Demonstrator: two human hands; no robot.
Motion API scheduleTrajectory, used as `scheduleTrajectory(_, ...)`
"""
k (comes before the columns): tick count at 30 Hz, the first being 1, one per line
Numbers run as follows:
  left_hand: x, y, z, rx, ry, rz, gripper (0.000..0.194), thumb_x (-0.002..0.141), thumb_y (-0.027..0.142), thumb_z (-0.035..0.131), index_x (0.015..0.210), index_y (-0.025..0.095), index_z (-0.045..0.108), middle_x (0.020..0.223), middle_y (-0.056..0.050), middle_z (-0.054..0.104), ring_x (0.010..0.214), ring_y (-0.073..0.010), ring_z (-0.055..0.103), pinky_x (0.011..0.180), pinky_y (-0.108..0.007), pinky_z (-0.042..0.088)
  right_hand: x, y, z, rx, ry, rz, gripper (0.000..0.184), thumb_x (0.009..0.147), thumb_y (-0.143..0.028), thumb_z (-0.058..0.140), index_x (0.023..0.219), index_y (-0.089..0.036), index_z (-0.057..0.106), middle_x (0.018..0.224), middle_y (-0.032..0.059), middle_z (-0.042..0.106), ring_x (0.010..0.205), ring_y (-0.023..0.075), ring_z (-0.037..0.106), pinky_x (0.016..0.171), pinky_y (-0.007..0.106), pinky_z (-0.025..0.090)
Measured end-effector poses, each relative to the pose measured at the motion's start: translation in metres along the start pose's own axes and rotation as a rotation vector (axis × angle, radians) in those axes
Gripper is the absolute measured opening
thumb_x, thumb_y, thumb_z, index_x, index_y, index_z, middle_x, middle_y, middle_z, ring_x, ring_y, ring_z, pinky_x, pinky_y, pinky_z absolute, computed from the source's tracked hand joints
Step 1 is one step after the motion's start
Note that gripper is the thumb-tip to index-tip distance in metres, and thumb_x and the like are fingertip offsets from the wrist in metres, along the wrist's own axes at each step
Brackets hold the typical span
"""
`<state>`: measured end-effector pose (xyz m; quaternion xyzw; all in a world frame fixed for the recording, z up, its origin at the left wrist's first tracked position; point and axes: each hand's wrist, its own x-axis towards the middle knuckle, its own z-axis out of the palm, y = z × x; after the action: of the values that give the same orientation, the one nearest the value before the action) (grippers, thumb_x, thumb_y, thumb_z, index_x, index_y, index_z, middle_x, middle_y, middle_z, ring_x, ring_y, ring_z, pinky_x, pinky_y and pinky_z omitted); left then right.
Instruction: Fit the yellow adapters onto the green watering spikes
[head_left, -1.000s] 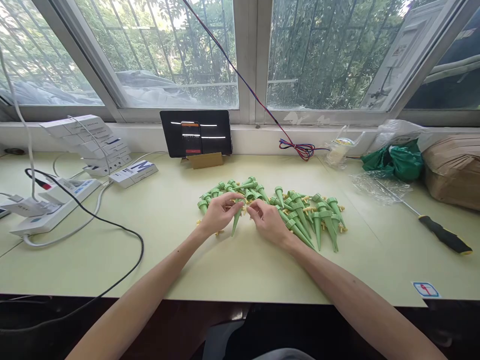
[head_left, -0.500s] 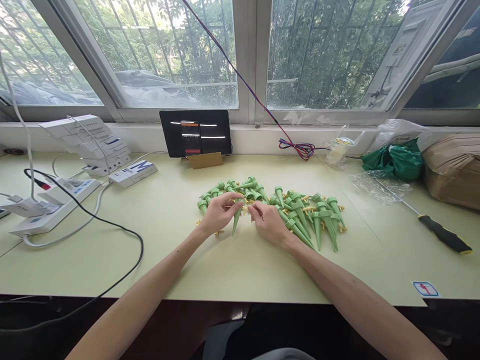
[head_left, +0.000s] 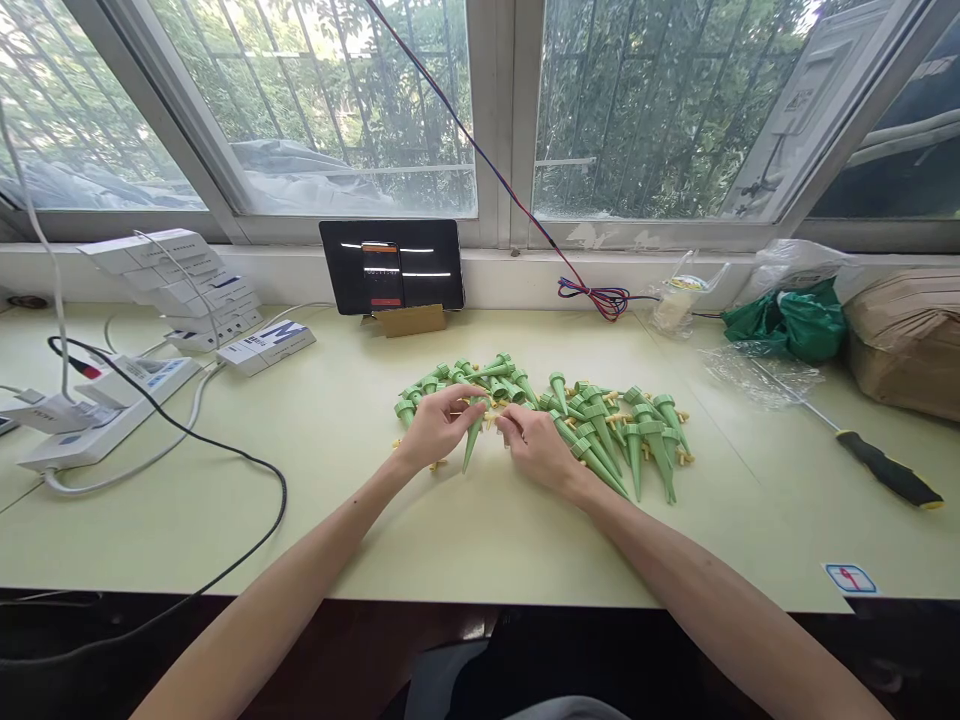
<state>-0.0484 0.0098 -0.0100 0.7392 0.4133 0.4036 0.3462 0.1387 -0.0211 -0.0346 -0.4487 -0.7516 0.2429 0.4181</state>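
My left hand (head_left: 442, 423) is closed on a green plastic plant watering spike (head_left: 472, 446), its tip pointing down toward the table. At the spike's upper end, a small yellow valve (head_left: 490, 419) sticks out to the right. My right hand (head_left: 534, 436) pinches at the outer end of this valve with thumb and forefinger. Behind my left hand lies a pile of green spikes (head_left: 499, 368) with yellow pieces among them. A second heap of green spikes (head_left: 651, 430), with yellow valves on several, spreads to the right of my right hand.
A tablet (head_left: 394, 268) leans on a cardboard stand at the back. On the left are a power strip (head_left: 112, 425), cables and stacked white boxes (head_left: 180, 280). A screwdriver (head_left: 889, 468), green bag (head_left: 791, 322) and brown package (head_left: 907, 345) lie on the right.
Both hands stay nearly in place around the spike and valve. Only the fingers of my right hand shift slightly at the valve.
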Motion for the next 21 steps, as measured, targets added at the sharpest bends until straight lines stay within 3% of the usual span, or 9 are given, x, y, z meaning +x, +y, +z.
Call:
scheduleTrajectory(8,-0.0001,0.0028,0.0002,0.004,0.009,-0.033,0.031,0.088,0.043,0.064,0.103,0.017,0.069,0.061,0.0,0.061,0.052,-0.0121,0.053,0.05,-0.024,0.045,0.0011,0.0016,0.0012,0.066,0.05,0.004,0.015,0.097,-0.032,0.049,0.091,-0.02,0.057,0.083,0.0024,0.065,0.064,0.015,0.056,0.061,0.027,0.039)
scheduleTrajectory(21,0.0007,0.002,0.0009,0.014,0.002,0.006,0.033,0.088,0.044,0.064,0.102,0.016,0.07,0.072,-0.003,0.07,0.062,-0.0152,0.062,0.056,-0.025,0.051,0.0008,0.0011,0.0009,0.043,0.033,-0.001,0.022,0.099,-0.031,0.044,0.082,-0.02,0.055,0.071,0.0005,0.06,0.061,0.0148,0.052,0.059,0.026,0.036)
